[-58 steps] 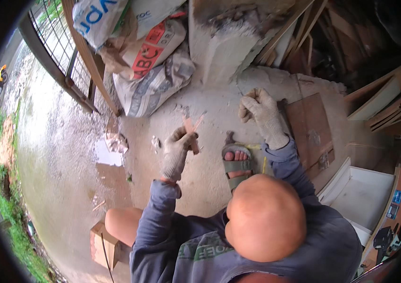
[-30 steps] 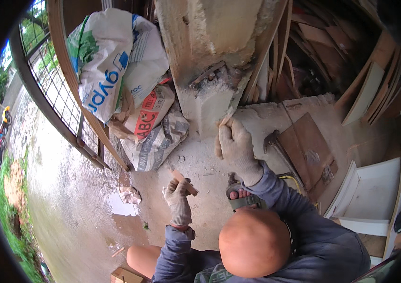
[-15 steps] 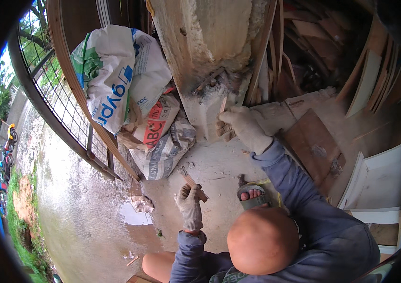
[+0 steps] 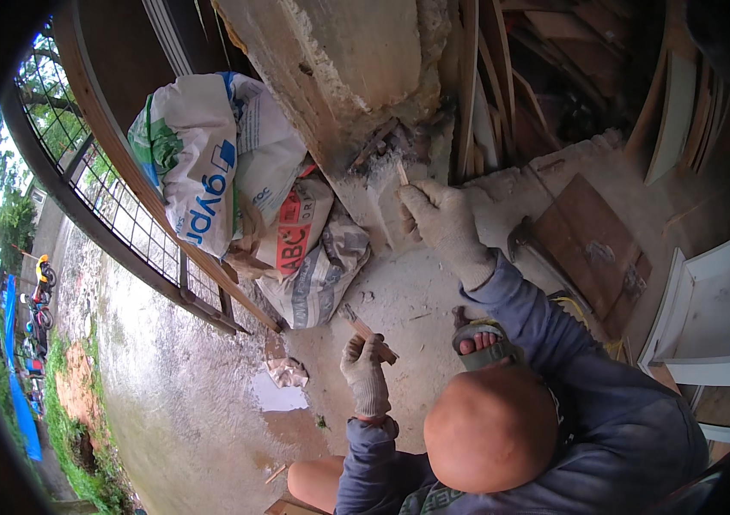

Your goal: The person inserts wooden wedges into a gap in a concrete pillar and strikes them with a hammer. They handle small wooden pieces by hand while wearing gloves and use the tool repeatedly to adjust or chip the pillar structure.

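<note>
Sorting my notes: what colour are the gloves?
Pale grey-white, on both the left hand and right hand, head view.

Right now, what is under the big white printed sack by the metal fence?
The big white printed sack lies on two more filled sacks: one with red print and a grey-striped one. The floor beneath the pile is covered.

nail (image 4: 401, 174) – mostly hidden in right glove (image 4: 444, 225) | wood strip (image 4: 367, 330) – end covered by left glove (image 4: 365, 375)
</note>
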`<state>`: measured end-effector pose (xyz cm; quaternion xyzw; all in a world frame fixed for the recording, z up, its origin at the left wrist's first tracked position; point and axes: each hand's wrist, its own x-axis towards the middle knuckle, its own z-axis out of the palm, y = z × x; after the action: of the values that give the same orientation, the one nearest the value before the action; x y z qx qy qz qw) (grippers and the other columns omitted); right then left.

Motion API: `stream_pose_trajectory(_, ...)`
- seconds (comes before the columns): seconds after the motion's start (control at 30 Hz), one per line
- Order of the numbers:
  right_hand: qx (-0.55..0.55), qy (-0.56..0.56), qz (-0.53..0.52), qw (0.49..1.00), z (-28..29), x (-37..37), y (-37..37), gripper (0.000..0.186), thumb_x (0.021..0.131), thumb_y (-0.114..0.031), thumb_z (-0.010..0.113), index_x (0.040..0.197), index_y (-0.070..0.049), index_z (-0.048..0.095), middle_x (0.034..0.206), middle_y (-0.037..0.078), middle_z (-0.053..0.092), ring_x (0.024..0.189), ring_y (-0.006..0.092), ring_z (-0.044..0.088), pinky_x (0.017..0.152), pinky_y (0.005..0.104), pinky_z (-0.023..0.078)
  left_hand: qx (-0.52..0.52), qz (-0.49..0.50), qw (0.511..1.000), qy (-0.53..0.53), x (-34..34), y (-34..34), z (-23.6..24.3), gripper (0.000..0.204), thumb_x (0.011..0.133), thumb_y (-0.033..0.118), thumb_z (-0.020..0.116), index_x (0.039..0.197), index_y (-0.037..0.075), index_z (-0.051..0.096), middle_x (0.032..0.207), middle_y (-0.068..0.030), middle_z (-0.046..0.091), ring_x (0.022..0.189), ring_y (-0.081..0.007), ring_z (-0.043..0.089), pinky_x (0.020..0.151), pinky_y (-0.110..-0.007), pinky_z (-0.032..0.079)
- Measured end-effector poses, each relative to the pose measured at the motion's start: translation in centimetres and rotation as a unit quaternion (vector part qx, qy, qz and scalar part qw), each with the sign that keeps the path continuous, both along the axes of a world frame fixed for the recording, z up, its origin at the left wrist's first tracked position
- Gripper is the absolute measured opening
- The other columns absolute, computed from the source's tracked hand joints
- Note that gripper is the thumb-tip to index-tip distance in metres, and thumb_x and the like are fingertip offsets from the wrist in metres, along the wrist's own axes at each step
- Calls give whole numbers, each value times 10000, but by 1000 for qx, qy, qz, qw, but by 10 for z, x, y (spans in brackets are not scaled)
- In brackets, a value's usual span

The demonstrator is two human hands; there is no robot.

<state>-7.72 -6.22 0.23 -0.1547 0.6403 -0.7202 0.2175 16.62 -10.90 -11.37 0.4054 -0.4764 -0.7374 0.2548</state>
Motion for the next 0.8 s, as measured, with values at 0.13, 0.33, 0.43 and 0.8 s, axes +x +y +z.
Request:
stream_pose_trajectory(0.13, 81, 51, -33, 995, 13, 14, -13, 202, 1025, -169, 605, 953, 5, 678, 663, 13, 589, 514, 87, 555, 444, 266, 431, -8, 4, 1000, -6, 0, 2, 10, 113, 976, 62, 606, 989, -47, 632, 718, -84, 639, 571, -156, 590, 573, -298, 493)
stream_pose_trajectory(0.33, 103, 19, -76, 992, 28, 5, -21, 250, 981, -187, 645, 848, 20, 678, 651, 75, 624, 519, 134, 597, 467, 299, 466, -2, 21, 1000, -4, 6, 3, 13, 123, 978, 69, 612, 1000, -49, 635, 710, -83, 636, 560, -158, 583, 572, -297, 492)
stream_pose_trajectory(0.43, 182, 288, -124, 932, 20, -3, -35, 263, 937, -212, 661, 831, 26, 690, 692, 176, 672, 561, 270, 667, 540, 396, 530, -1, 18, 1000, -2, 10, 1, 11, 133, 981, 79, 618, 1014, -49, 638, 711, -82, 639, 563, -161, 590, 568, -297, 492)
stream_pose_trajectory(0.8, 381, 453, -95, 800, 23, 14, -23, 218, 921, -219, 614, 1005, -29, 677, 758, 195, 706, 714, 391, 718, 644, 512, 572, -25, -15, 1000, 6, 5, -1, 8, 138, 993, 87, 624, 1010, -49, 645, 708, -73, 644, 567, -150, 598, 541, -290, 478)
